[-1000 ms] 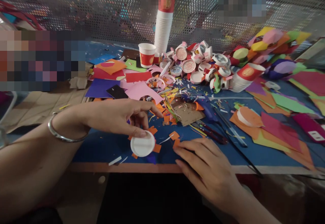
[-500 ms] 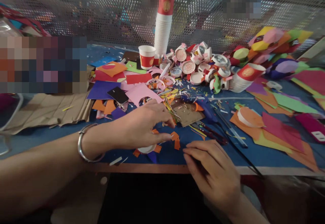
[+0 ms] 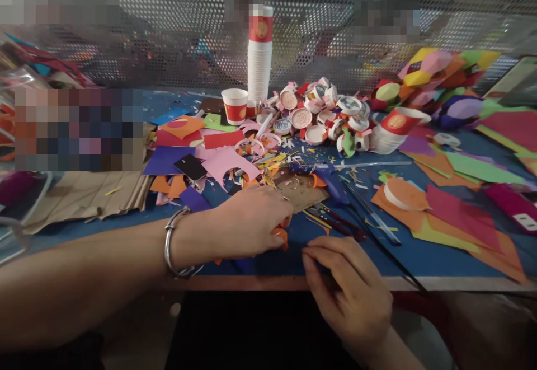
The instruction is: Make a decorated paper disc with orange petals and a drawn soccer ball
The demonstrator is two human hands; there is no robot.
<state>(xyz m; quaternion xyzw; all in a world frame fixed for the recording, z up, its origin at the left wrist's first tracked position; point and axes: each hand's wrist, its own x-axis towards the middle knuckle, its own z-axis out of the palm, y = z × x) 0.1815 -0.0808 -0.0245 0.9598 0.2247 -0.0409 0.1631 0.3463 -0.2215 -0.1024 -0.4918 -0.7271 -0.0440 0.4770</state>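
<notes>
My left hand [image 3: 254, 221], with a silver bangle at the wrist, reaches across the front of the blue table. Its thumb and fingers are closed on a small orange paper piece [image 3: 281, 240], partly hidden by them. Blue paper shows under the wrist. Over the table's front edge, my right hand [image 3: 352, 286] stays curled, thumb and fingertips pressed together; whether anything tiny is between them, I cannot make out. Beyond the left hand are a piece of brown cardboard [image 3: 300, 191] with scraps and a blue glue gun [image 3: 333, 185] with an orange tip.
A tall paper cup stack [image 3: 259, 70], a single cup [image 3: 235, 107] and a heap of cut cup bottoms [image 3: 314, 115] stand at the back. Scissors [image 3: 339, 221] lie beside the glue gun cable. Coloured paper [image 3: 461, 213] covers the right; corrugated cardboard [image 3: 88, 196] lies left.
My left hand has moved down onto the orange paper piece and its fingers have closed on it. It now covers the white disc with orange tabs. My right hand has hardly moved.
</notes>
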